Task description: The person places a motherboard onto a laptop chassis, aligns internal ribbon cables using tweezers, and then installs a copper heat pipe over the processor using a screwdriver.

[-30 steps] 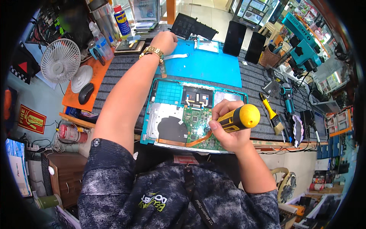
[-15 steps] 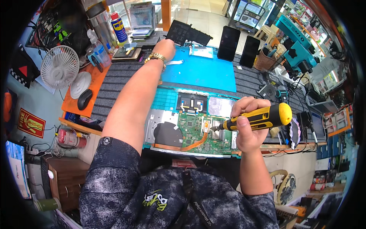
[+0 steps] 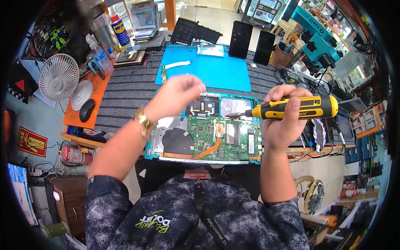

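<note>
My right hand (image 3: 287, 118) is closed round a yellow and black screwdriver (image 3: 308, 107). Its tip points left, over the upper right of an opened laptop base (image 3: 152, 152). The green motherboard (image 3: 204, 132) lies exposed there, with a copper heat pipe (image 3: 214, 146) and a black round fan area (image 3: 178, 141). Above the base's upper left hangs my left hand (image 3: 177, 93), fingers curled and blurred by motion; whether anything is in them is hidden. Beyond it, on the blue mat (image 3: 221, 71), lie a white ribbon cable (image 3: 178, 64) and a small green circuit board (image 3: 163, 74).
A black laptop battery (image 3: 193, 32) and two dark phones (image 3: 240, 39) are beyond the mat. A white fan (image 3: 58, 77) and a black mouse (image 3: 86, 110) are at the left. On the right are a pen basket (image 3: 282, 56) and a teal microscope (image 3: 314, 41).
My left hand has come back from beside the battery to above the laptop base. My right hand has lifted the screwdriver up and right, away from the heat pipe.
</note>
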Motion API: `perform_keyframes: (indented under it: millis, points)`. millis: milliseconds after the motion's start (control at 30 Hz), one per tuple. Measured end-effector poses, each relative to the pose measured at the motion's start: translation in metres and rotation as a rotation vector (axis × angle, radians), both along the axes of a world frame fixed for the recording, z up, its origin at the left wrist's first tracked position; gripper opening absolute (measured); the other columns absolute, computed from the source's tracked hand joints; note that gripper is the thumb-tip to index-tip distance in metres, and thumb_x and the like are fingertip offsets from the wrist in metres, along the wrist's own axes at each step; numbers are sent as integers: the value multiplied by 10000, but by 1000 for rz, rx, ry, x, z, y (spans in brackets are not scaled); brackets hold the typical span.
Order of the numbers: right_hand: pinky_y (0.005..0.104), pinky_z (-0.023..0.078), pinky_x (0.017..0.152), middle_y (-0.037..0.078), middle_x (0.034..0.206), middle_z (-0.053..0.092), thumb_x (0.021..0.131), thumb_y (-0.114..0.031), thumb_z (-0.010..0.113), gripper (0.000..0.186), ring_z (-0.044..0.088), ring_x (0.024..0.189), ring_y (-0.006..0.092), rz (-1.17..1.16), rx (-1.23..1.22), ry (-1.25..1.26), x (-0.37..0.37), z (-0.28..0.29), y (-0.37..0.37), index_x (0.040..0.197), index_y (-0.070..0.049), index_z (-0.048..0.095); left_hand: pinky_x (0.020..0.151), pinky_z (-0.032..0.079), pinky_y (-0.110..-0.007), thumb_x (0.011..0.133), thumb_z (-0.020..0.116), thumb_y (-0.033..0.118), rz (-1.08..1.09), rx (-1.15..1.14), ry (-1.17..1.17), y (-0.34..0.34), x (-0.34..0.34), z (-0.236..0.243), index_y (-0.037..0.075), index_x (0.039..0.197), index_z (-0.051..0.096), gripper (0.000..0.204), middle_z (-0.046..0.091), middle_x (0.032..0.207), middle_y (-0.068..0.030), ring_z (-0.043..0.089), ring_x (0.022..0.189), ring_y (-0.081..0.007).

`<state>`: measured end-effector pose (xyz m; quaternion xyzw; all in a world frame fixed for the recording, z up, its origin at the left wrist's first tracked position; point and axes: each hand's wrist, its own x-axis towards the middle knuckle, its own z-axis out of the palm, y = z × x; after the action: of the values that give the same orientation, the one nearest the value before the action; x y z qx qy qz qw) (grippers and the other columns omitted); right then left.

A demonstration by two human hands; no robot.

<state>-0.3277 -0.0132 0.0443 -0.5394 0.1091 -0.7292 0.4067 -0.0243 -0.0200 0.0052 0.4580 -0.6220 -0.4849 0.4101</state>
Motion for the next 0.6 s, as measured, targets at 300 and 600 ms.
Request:
perform_keyframes:
  millis: [300, 600]
  points:
    - [436, 638, 852, 170, 1035, 708, 1155, -309, 784, 388, 699, 912, 242, -28, -66, -22, 18, 14, 17, 1279, -103, 479, 834, 561, -286, 1203, 749, 202, -56, 153, 498, 67, -52, -15, 2, 1274, 758, 212, 731, 1022, 1, 676, 902, -108]
    - [401, 630, 809, 158, 1084, 692, 1225, -435, 684, 340, 680, 959, 284, -68, -93, 88, 14, 15, 18, 1305, -136, 544, 849, 558, -284, 1207, 741, 198, -87, 123, 583, 73, -57, -20, 6, 1302, 754, 214, 740, 1026, -15, 693, 928, -123]
